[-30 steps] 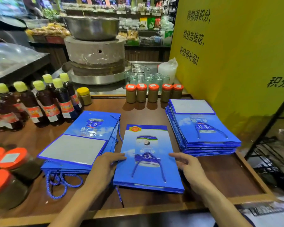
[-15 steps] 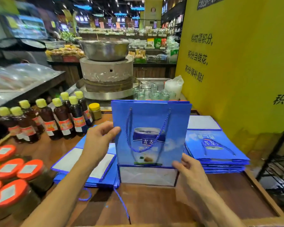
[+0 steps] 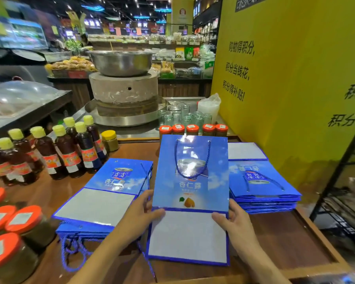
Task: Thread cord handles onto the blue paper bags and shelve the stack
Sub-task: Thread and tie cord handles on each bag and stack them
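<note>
Two grips on one blue bag (image 3: 193,181): left hand (image 3: 139,214) pinches its left edge, right hand (image 3: 234,222) its right edge. Thumbs lie on the front at the fold line, fingers curl round the sides. Bag is held tilted over the tabletop (image 3: 285,242), white btm flap toward the person, w/ cord handle (image 3: 191,160) looped down its front. Left of the bag: flat stack (image 3: 111,193) w/ loose cords. Right of it: second stack (image 3: 262,185).

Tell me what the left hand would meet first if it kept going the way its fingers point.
The left hand points forward and right, into the blue bag it grips at the edge, so the bag comes first. What lies behind the bag is hidden.
</note>
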